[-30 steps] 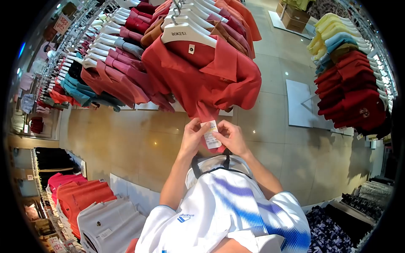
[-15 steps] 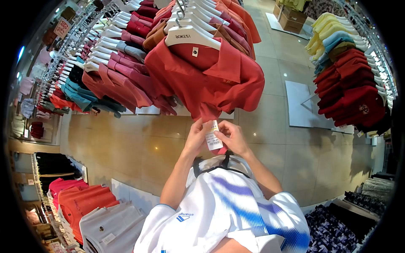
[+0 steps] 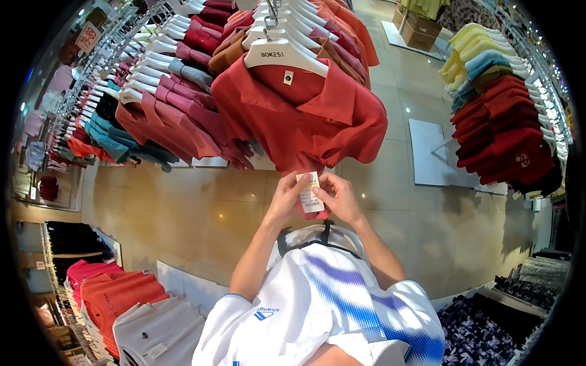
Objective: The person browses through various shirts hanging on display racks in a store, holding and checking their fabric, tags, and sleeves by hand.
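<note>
A red polo shirt (image 3: pixel 274 119) hangs on a white hanger (image 3: pixel 285 55) at the front of a rack, its lower part drawn toward me. A white printed tag (image 3: pixel 311 194) lies over the shirt's gathered hem, between my hands. My left hand (image 3: pixel 285 196) pinches the tag's left side, fingers closed. On the other side, my right hand (image 3: pixel 337 196) has its thumb on the tag's face and its fingers curled behind. A bit of red cloth shows below the tag.
More shirts (image 3: pixel 177 116) hang on the rack to the left. Dark red shirts (image 3: pixel 500 128) hang at the right beside a white base board (image 3: pixel 427 149). Folded white garments (image 3: pixel 159 332) lie lower left, patterned dark clothes (image 3: pixel 479 332) lower right. Cardboard boxes (image 3: pixel 421 32) stand at the back.
The hanging red shirt has shifted slightly right in view. Both hands keep their grip on the tag, which has tilted a little and moved slightly.
</note>
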A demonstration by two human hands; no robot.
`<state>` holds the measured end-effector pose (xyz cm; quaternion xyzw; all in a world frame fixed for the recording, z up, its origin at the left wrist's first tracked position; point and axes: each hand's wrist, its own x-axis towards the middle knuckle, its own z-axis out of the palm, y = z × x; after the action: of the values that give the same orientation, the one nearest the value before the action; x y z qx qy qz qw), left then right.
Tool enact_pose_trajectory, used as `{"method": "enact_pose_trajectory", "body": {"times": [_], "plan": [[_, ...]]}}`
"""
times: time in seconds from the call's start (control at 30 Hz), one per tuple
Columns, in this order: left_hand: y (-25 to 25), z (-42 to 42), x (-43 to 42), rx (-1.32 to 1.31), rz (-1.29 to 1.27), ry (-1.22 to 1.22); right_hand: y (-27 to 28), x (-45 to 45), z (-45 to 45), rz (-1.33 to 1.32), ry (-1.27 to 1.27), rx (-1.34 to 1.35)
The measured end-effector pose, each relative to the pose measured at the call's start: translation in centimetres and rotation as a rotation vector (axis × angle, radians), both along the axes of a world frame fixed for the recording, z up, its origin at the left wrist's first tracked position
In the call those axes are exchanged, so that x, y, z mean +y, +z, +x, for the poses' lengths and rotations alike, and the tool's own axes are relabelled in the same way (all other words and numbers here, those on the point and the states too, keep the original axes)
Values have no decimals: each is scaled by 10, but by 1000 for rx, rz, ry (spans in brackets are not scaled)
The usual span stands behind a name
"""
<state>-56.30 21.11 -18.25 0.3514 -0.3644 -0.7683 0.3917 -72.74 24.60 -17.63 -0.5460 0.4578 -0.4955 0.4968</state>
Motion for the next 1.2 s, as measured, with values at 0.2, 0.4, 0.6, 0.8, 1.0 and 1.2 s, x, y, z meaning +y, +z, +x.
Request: {"method": "enact_pose_trajectory", "body": {"times": [0.2, 0.4, 0.6, 0.8, 1.0, 1.2], "plan": [[6, -2, -4, 28, 14, 98, -6, 0, -4, 59, 67, -164], [26, -7, -21, 193, 215, 251, -17, 8, -18, 111, 227, -324], [26, -13, -27, 316, 302, 256, -33, 14, -2, 12, 131, 75], [19, -10, -38, 401, 399, 292, -25, 17, -1, 148, 88, -217], [20, -8, -25, 418, 374, 229, -2, 5, 1, 53, 88, -217], [25, -8, 10, -177, -118, 92, 12, -1, 5, 90, 69, -283]]}}
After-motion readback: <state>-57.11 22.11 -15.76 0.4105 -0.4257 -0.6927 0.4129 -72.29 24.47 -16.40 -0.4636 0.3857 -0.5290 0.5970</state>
